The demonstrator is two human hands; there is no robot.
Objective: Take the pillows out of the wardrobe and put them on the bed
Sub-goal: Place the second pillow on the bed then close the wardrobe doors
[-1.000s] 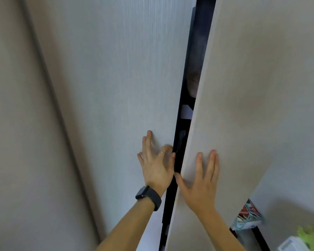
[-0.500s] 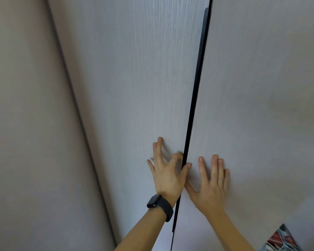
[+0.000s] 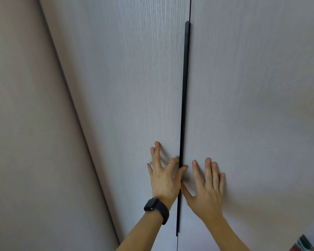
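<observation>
Two pale grey wardrobe doors fill the view, the left door (image 3: 134, 87) and the right door (image 3: 252, 87), meeting at a long black vertical handle strip (image 3: 184, 105). The doors stand closed against each other. My left hand (image 3: 164, 175), with a black watch on the wrist and a ring, lies flat with spread fingers on the left door beside the strip. My right hand (image 3: 206, 191) presses flat on the right door, thumb reaching toward the strip. No pillow and no bed is in view.
A plain beige wall (image 3: 25, 142) runs down the left side next to the wardrobe. A colourful object (image 3: 305, 246) peeks in at the bottom right corner.
The right door swung shut from ajar, and the dark gap showing the wardrobe's inside has closed. Both hands stayed flat on the doors.
</observation>
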